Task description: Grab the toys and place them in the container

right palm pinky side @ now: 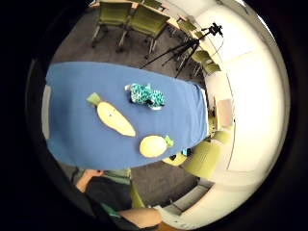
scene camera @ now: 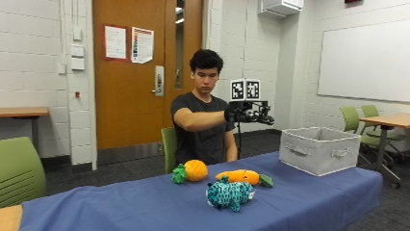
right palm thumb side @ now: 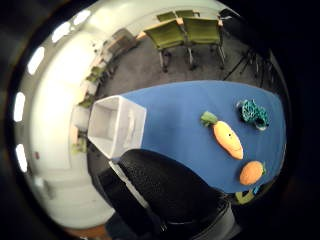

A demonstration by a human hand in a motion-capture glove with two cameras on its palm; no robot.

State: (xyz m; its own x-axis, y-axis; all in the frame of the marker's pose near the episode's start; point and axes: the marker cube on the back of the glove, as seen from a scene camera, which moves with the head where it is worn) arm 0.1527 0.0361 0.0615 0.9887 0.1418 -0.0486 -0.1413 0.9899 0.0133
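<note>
Three plush toys lie on the blue-clothed table [scene camera: 128,204]. A round orange one with green leaves [scene camera: 192,171] is nearest the person. An orange carrot [scene camera: 242,176] lies beside it, and a teal patterned one [scene camera: 228,193] sits toward the front edge. A grey fabric container [scene camera: 318,149] stands empty at the table's right end. My gloved right hand [scene camera: 247,114] is raised at chest height, above the table and between the toys and the container, and it holds nothing. The palm views look down on the carrot [right palm pinky side: 115,119], the round toy [right palm pinky side: 153,146], the teal toy [right palm pinky side: 147,95] and the container [right palm thumb side: 116,125].
The person sits on a green chair [scene camera: 168,144] behind the table. Another green chair [scene camera: 19,168] stands at the left, and several more stand by a wooden table [scene camera: 384,120] at the right. A camera tripod [right palm pinky side: 185,48] stands on the floor beyond the table.
</note>
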